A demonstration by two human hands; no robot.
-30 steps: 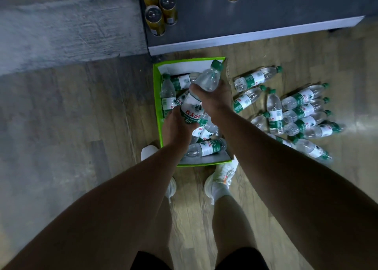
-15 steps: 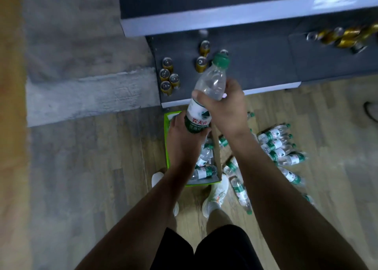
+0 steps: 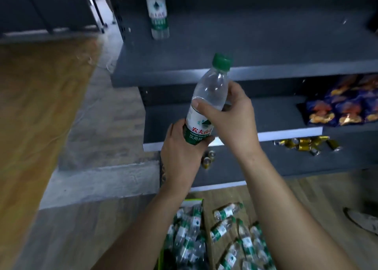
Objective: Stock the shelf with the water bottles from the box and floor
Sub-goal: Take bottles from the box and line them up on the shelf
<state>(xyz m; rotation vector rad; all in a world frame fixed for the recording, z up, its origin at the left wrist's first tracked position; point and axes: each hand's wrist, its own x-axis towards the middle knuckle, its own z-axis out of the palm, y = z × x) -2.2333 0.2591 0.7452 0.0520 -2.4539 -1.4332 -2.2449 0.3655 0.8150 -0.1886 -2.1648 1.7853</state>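
A dark grey shelf [image 3: 266,45] with pale front edges fills the view from 12 to 3 o'clock, its boards stepping down toward a wooden floor [image 3: 41,106] that runs from 9 to 7 o'clock, with a grey concrete strip [image 3: 102,177] between the two. At 6 o'clock a green box [image 3: 193,200] sits on the floor, packed with lying water bottles [image 3: 184,235]; just beside it, toward 5 o'clock, loose bottles [image 3: 227,210] lie scattered on the planks. On the top board at 12 o'clock one bottle [image 3: 158,14] stands upright near the shelf's left post. Snack bags [image 3: 347,104] lie on the middle board at 3 o'clock, and gold cans [image 3: 302,144] lie tumbled on the board below them, toward 4 o'clock; two more cans [image 3: 207,158] show just under the left hand. In the middle of the view, in front of the middle board's edge, a green-capped water bottle [image 3: 210,94] is held tilted, cap toward 1 o'clock. The left hand [image 3: 180,153] wraps its fingers round the bottle's base and lower label, while the right hand [image 3: 233,118] grips the clear upper part, thumb across the front.
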